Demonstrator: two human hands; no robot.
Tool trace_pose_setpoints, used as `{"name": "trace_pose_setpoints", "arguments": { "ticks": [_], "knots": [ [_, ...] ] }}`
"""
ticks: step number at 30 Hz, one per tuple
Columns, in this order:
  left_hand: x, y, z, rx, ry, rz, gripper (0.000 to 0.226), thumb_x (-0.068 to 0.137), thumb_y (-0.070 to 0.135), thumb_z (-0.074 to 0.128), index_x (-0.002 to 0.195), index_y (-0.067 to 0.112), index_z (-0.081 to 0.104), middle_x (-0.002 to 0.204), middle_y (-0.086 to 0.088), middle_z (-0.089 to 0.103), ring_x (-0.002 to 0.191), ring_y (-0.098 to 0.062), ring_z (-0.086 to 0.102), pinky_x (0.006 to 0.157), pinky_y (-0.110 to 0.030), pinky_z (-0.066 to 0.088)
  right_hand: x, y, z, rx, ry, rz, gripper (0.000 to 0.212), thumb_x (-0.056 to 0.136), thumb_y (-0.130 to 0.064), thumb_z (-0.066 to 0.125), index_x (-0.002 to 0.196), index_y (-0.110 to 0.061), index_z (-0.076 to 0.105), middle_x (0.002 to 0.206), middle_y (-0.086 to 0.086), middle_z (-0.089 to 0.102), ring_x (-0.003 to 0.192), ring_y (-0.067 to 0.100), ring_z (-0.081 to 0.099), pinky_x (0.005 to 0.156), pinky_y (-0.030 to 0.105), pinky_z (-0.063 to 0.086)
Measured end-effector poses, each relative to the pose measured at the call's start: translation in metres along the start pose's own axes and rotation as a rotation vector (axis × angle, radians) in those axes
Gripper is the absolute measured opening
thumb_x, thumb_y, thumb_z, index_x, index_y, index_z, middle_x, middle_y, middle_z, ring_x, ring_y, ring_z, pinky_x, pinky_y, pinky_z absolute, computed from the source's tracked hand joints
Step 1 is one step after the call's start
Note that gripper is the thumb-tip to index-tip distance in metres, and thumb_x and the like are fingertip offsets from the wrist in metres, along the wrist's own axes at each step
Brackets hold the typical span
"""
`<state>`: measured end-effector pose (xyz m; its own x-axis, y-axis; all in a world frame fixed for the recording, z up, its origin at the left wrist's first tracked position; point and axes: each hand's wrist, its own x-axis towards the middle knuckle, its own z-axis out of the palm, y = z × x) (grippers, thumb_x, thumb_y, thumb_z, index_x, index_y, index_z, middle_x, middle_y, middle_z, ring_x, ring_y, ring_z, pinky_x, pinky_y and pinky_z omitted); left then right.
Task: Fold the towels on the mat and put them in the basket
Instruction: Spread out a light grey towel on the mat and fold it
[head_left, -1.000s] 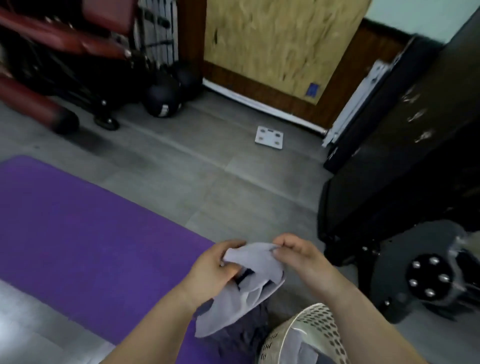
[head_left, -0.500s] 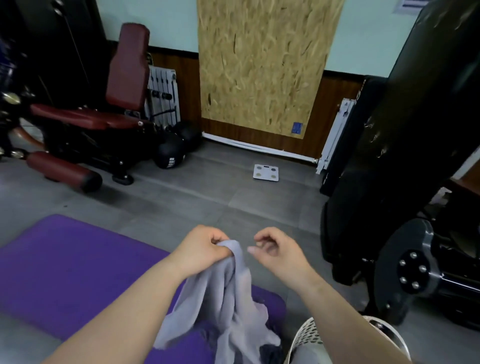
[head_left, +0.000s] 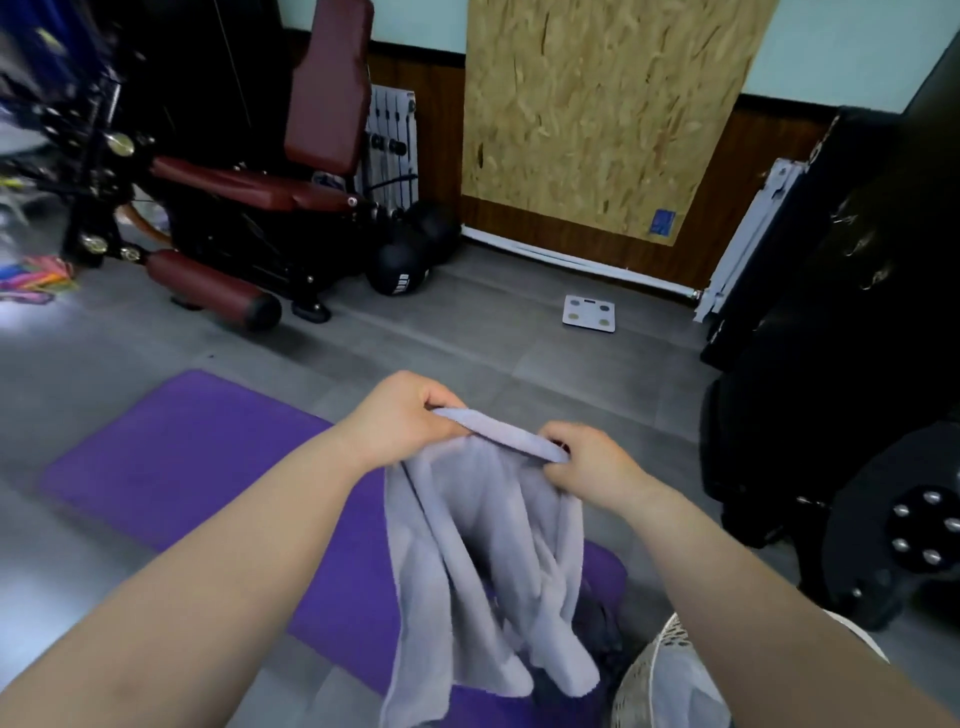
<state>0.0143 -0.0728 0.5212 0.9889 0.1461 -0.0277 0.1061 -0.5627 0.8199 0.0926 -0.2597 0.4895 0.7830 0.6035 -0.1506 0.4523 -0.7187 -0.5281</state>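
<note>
Clamping the grey towel (head_left: 483, 530) by its top hem with left hand (head_left: 410, 421) and right hand (head_left: 587, 462), close together. Dangling rumpled above the purple mat (head_left: 197, 457), not yet folded. Looks like opening work on this one: to be squared, folded, dropped into the white basket (head_left: 649, 660) at lower right. Seems to hold something pale already, perhaps one done. Leaves a dark heap (head_left: 605, 629) beside it, maybe another.
</note>
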Motion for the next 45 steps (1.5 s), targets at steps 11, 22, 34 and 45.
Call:
{"name": "trace_pose_setpoints", "arguments": {
  "ticks": [11, 22, 34, 45],
  "knots": [
    [-0.026, -0.178, -0.211, 0.001, 0.145, -0.112, 0.043, 0.077, 0.005, 0.067, 0.048, 0.036, 0.066, 0.053, 0.026, 0.062, 0.055, 0.014, 0.053, 0.055, -0.002, 0.038, 0.099, -0.115, 0.096, -0.201, -0.047, 0.226, 0.037, 0.082, -0.002, 0.042, 0.059, -0.028, 0.031, 0.073, -0.003, 0.045, 0.088, 0.024, 0.049, 0.065, 0.026, 0.031],
    [0.007, -0.233, -0.263, -0.184, 0.219, -0.186, 0.025, 0.087, 0.006, 0.054, 0.073, 0.024, 0.063, 0.069, 0.012, 0.065, 0.066, 0.001, 0.058, 0.058, -0.006, 0.041, 0.154, -0.187, 0.124, 0.747, -0.253, 0.214, 0.02, 0.074, -0.012, 0.06, 0.093, -0.014, 0.065, 0.085, -0.002, 0.066, 0.082, 0.01, 0.059, 0.071, 0.011, 0.045],
    [0.083, -0.24, -0.286, -0.194, -0.083, -0.147, 0.032, 0.07, 0.005, 0.064, 0.056, 0.032, 0.072, 0.071, 0.014, 0.072, 0.069, 0.006, 0.064, 0.062, -0.005, 0.047, 0.248, -0.211, 0.129, 0.766, -0.147, 0.107, 0.015, 0.086, -0.011, 0.061, 0.081, -0.025, 0.059, 0.091, -0.002, 0.06, 0.082, 0.005, 0.054, 0.083, 0.021, 0.042],
    [0.146, -0.296, -0.339, -0.054, -0.272, 0.003, 0.022, 0.06, 0.011, 0.066, 0.05, 0.03, 0.064, 0.053, 0.02, 0.059, 0.053, 0.003, 0.051, 0.05, -0.006, 0.036, 0.324, -0.296, 0.2, 0.779, -0.226, 0.117, 0.029, 0.084, -0.002, 0.061, 0.066, -0.023, 0.051, 0.053, -0.015, 0.053, 0.05, -0.005, 0.047, 0.054, 0.01, 0.037]
  ]
}}
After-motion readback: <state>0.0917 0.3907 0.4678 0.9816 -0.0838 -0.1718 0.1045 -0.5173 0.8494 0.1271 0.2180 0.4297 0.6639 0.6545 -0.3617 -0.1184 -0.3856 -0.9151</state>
